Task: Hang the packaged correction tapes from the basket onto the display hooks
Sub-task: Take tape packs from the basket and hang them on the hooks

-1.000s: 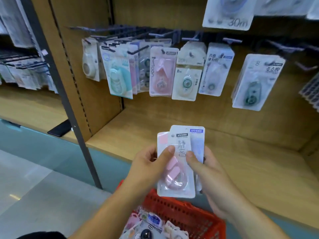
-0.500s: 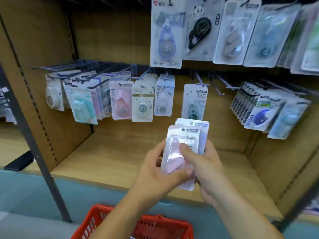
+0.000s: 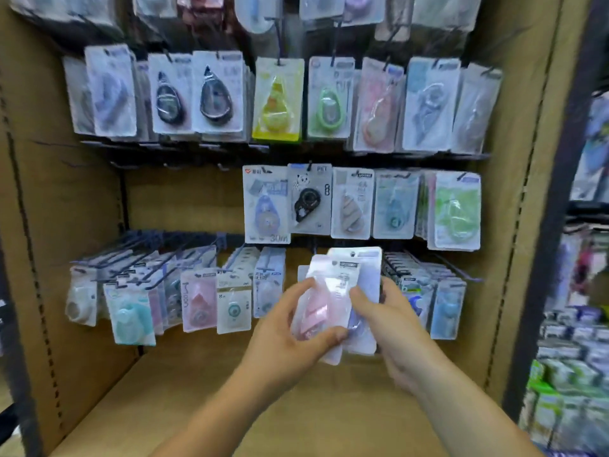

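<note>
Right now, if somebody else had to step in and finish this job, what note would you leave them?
Left hand: grip on the pink correction tape packet, thumb at its lower edge.
Right hand: grip on the rear packet stacked behind it.
Both packets are held in front of the bottom row of display hooks; the basket is out of view.
Done: neither held packet is hung yet.
Left: hang both, then fetch more from the basket.

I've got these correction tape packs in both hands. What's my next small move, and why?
Probably slide the pink pack off the stack with your left hand: it overlaps the pack behind, which your right hand holds, and one pack threads a hook easier.
</note>
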A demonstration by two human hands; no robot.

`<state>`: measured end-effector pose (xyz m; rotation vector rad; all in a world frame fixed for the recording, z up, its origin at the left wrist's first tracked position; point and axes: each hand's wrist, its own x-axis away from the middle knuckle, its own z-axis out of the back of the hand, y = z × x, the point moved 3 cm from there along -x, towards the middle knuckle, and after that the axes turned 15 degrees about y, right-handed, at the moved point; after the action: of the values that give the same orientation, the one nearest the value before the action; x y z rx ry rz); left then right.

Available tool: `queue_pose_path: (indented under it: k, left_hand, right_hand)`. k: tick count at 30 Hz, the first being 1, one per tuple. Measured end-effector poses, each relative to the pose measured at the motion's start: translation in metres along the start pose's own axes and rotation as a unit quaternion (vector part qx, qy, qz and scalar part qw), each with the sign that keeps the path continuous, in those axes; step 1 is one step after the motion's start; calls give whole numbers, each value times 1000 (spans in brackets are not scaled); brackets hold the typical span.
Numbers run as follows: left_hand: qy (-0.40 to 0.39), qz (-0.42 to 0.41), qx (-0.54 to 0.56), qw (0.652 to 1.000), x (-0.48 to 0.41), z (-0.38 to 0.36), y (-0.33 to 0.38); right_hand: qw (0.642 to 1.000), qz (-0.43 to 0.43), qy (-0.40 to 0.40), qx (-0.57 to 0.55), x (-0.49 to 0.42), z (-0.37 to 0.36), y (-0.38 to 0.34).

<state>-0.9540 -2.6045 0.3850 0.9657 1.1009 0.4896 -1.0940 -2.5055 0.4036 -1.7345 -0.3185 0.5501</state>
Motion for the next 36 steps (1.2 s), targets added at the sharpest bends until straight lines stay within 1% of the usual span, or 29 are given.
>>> queue_pose_path:
  k: [2, 4, 6, 7, 10, 13, 17, 21, 25, 28, 31, 36]
  left_hand:
    - [-19, 6, 13, 1000, -19, -2, 13]
    - [-58, 6, 16, 998, -34, -7, 22]
    - [-90, -4, 10, 996, -45, -12, 31]
    - [-90, -16, -3, 996, -52, -15, 33]
    - [-52, -60, -61, 995, -77, -21, 40]
    - [-27, -99, -97, 990, -105, -32, 49]
    - [11, -141, -156, 978, -139, -52, 60]
    - [28, -139, -187, 972, -161, -69, 59]
    - [41, -151, -184, 970, -169, -74, 50]
    - [62, -161, -182, 968, -170, -74, 48]
    - [66, -162, -192, 966, -167, -74, 42]
    - [62, -143, -193, 969, -178, -78, 40]
  right_hand:
    - [1000, 15, 15, 4, -16, 2, -22]
    - [999, 26, 29, 9, -30, 4, -42]
    - [999, 34, 40, 15, -41, 7, -56]
    - [998, 40, 42, 23, -46, 7, -62]
    - [993, 78, 64, 61, -63, 12, -77]
    - [987, 107, 103, 66, -82, 22, -91]
    - [984, 100, 134, 65, -100, 35, -98]
    - [982, 111, 143, 57, -112, 41, -95]
    - [980, 136, 136, 59, -121, 43, -91]
    - [976, 143, 155, 48, -125, 45, -86]
    - [976, 127, 173, 22, -129, 47, -81]
    - [974, 147, 172, -4, -130, 45, -83]
